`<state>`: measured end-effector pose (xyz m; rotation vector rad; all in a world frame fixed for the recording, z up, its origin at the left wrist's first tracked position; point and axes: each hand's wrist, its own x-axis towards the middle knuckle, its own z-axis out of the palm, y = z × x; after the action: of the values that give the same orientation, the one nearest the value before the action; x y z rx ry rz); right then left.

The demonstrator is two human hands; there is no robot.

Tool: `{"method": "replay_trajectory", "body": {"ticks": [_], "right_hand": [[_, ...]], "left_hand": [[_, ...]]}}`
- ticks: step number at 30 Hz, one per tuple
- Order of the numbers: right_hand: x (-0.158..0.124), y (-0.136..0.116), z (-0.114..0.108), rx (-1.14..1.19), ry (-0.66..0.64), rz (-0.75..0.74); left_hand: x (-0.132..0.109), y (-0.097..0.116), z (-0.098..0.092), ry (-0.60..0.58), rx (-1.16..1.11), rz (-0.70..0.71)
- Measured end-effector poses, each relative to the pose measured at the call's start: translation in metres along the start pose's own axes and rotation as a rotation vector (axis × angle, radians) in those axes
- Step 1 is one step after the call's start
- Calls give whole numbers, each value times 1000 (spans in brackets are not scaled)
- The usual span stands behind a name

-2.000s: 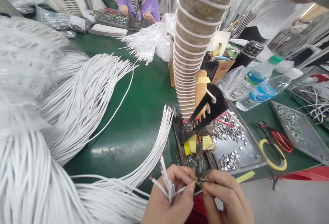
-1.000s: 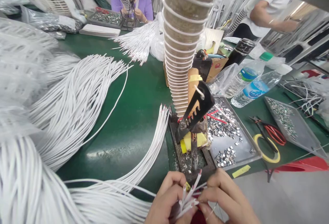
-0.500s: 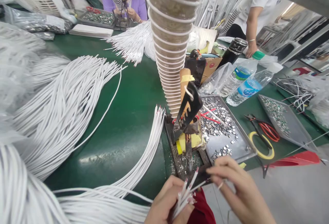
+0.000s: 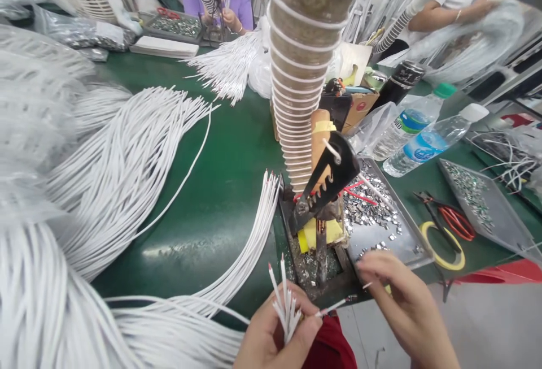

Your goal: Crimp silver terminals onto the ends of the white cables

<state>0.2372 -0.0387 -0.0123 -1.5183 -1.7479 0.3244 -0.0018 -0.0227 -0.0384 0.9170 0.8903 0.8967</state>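
My left hand [image 4: 279, 329] is closed around a small bunch of white wires [image 4: 288, 309], several cut ends fanning upward, two with reddish tips. One wire [image 4: 336, 305] sticks out to the right, with a dark piece on its end. My right hand [image 4: 400, 301] is beside it, at the near edge of a metal tray [image 4: 406, 250] of small metal clips [image 4: 368, 199]. Its thumb and fingers are bent and slightly apart, with no held thing visible. Just beyond my hands stands a hand press with a black toothed lever [image 4: 326, 174] and yellow padding [image 4: 315, 234].
A ribbed hose [image 4: 307, 75] hangs over the press. Long white wire bundles [image 4: 114, 171] cover the green table's left side. Right are water bottles [image 4: 423, 148], pliers [image 4: 451, 219], a tape roll [image 4: 446, 263] and another tray [image 4: 493, 211]. Two other people work beyond.
My right hand has moved slightly right, away from the wire ends. The wires in my left hand stand more upright, with one pointing right. The person at right has raised an arm with clear plastic.
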Motion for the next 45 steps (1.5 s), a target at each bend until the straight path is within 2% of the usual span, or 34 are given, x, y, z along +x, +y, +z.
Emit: {"method": "replay_trajectory", "body": {"ticks": [4,8,10,17,22,27,32,37,45], "right_hand": [[-1,-26,19,98,-16,-119],[2,-38,29,123,-26,-174],[2,-40,31,142,-30,-187],[-4,-36,31,74,27,-223],[-16,-32,34,-35,137,-254],[-15,-34,40,-132,216,-307],[-5,-40,44,-155,273,-313],[2,-52,49,-146,377,-269],[-19,-47,63,-237,392,-211]], "left_hand": [[3,10,3,30,-15,-6],[4,15,7,36,-78,-90],[4,15,8,15,-134,-121],[7,14,10,4,-178,-98],[9,13,9,16,-147,-97],[14,18,8,42,-192,-123],[17,24,5,-12,-200,-135],[15,24,8,53,-217,-118],[10,23,14,93,-150,-59]]}}
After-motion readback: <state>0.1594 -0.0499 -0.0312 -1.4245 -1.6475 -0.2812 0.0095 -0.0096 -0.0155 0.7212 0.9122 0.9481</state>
